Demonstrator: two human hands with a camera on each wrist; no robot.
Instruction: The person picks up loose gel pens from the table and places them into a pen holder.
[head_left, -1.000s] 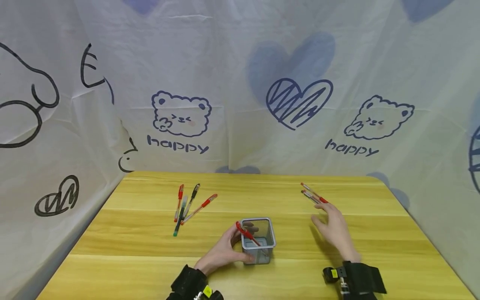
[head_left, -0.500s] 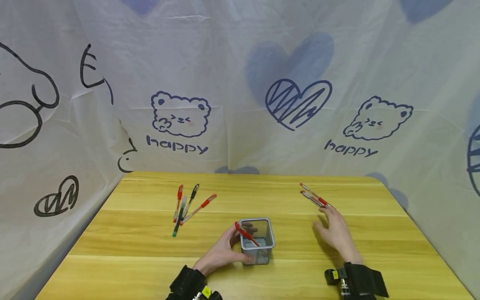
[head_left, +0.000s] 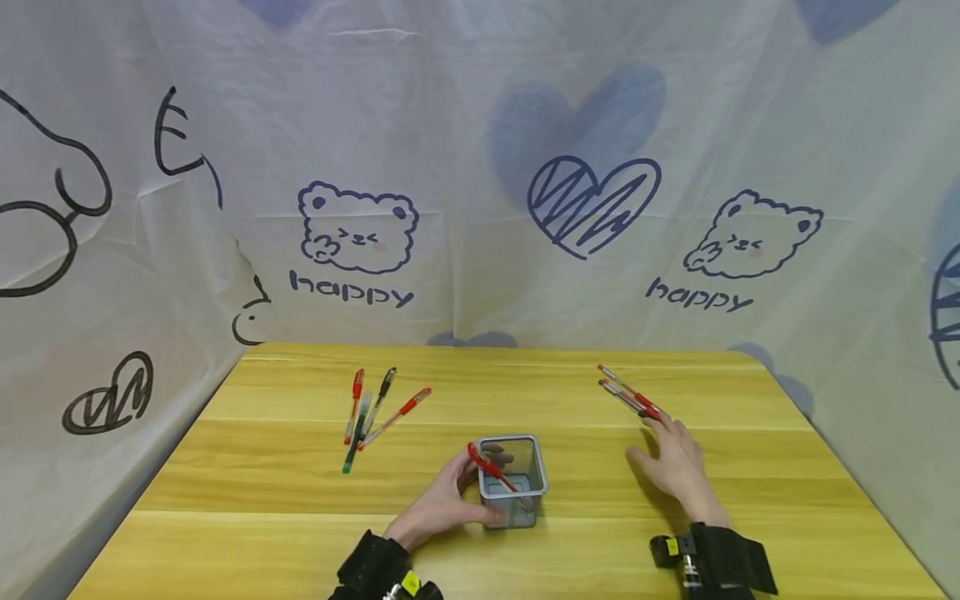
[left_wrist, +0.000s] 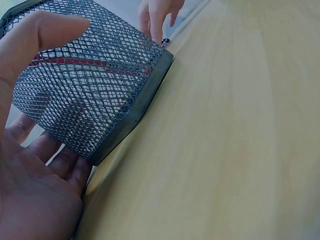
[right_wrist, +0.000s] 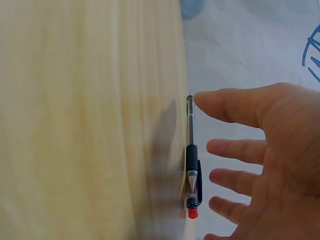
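Note:
My left hand (head_left: 442, 504) holds a square grey mesh pen holder (head_left: 528, 508) upright on the table, thumb on the near side and fingers behind. A red pen (head_left: 491, 467) leans inside the holder. In the left wrist view, the mesh wall (left_wrist: 95, 82) shows between the thumb and fingers. My right hand (head_left: 678, 471) hovers low at the near ends of a red pen (head_left: 630, 392) and a black pen (head_left: 622, 398), fingers extended. In the right wrist view, the black pen (right_wrist: 191, 155) lies before the spread fingers; whether a fingertip touches it I cannot tell.
On the left of the wooden table (head_left: 247, 492) lies a loose group of pens: two red pens (head_left: 355, 404) (head_left: 397, 417), a black pen (head_left: 382, 396) and a green-ended pen (head_left: 356, 437). A printed cloth (head_left: 480, 250) hangs behind the table and along its sides.
My right hand has drawn back slightly from the two pens, so more of their near ends shows. The left hand keeps hold of the pen holder in the same place.

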